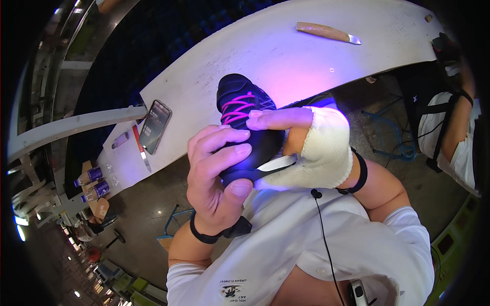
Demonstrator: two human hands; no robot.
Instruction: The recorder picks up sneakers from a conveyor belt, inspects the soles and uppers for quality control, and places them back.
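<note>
Black shoe (236,87) with magenta laces (236,108) held over near edge of long white worktop (196,92), toe far. Your bare left hand (214,166) clamped round heel end; right hand (298,133), in cream knit glove (326,148), clamped on right side. Brace heel; press evenly, without twisting.

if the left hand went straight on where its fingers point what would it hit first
The black shoe with pink laces, which the left hand touches; beyond, probably the right hand in a cream knit glove, though depth is unclear.
</note>
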